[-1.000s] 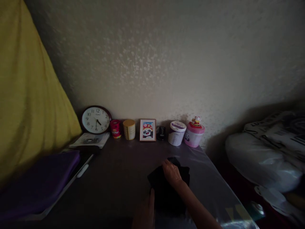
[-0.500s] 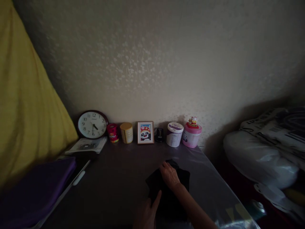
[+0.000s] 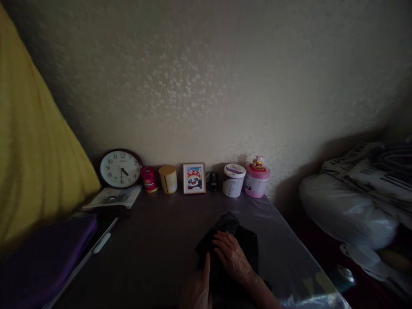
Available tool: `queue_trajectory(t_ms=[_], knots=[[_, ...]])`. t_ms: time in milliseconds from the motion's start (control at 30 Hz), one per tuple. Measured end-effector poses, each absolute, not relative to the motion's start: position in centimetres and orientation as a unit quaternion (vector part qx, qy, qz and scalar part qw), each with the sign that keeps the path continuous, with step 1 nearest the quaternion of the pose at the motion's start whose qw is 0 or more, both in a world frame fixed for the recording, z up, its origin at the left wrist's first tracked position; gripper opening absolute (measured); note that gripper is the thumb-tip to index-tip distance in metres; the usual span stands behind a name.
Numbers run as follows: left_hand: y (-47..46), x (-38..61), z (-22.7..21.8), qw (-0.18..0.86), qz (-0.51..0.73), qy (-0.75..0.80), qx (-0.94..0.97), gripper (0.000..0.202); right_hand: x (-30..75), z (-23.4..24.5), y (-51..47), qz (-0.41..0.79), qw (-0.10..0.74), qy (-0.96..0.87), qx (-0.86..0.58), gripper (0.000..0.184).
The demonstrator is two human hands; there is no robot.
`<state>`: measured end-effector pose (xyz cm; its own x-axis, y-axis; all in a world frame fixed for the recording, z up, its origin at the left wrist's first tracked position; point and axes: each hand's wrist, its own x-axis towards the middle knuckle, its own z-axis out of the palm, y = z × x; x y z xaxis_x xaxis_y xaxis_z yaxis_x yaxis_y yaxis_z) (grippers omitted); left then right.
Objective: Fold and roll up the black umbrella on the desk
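Note:
A black piece of cloth, apparently a garment, lies on the table with a rumpled, raised fold at its far end. My right hand rests flat on it, palm down, with the fingers stretched toward the upper left. Lower down, at the near left side of the cloth, is my left hand. One of its fingers points straight ahead along the cloth; its other fingers are lost in shadow. The cloth's near edge is too dark to make out.
Along the wall stand a clock, a red tub, a yellow tub, a panda picture, a white tub and a pink tub. A purple item lies left; bags lie right.
My right hand has drawn back toward me from the cloth's far end and flattened, uncovering the raised fold. The view has shifted slightly; my left hand stays at the near left.

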<state>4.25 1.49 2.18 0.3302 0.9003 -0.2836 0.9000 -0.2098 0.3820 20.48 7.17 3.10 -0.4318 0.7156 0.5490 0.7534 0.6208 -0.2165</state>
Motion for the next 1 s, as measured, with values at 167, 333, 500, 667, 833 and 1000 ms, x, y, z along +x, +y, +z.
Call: queue_trajectory(t_ms=[167, 333, 500, 667, 833, 1000], knots=[[1.6, 4.2, 1.6, 0.237, 0.008, 0.581, 0.778, 0.083, 22.1, 2.7, 9.3, -0.043, 0.287, -0.842, -0.454, 0.029], [1.8, 4.4, 1.1, 0.238, -0.002, 0.590, 0.772, 0.088, 23.5, 2.4, 12.4, -0.043, 0.271, -0.834, -0.479, 0.030], [1.9, 4.4, 0.3, 0.233, 0.019, 0.605, 0.761, 0.086, 25.1, 2.3, 15.9, -0.030, 0.241, -0.810, -0.534, 0.031], [1.9, 4.3, 0.1, 0.242, 0.024, 0.606, 0.757, 0.086, 23.8, 3.9, 14.6, -0.060, 0.269, -0.783, -0.558, 0.030], [1.9, 4.4, 0.7, 0.243, 0.020, 0.609, 0.755, 0.084, 20.0, 4.5, 11.1, 0.025, 0.211, -0.879, -0.426, 0.027], [1.5, 4.6, 0.7, 0.235, 0.041, 0.617, 0.750, 0.082, 21.9, 4.6, 13.1, -0.012, 0.263, -0.787, -0.558, 0.023]])
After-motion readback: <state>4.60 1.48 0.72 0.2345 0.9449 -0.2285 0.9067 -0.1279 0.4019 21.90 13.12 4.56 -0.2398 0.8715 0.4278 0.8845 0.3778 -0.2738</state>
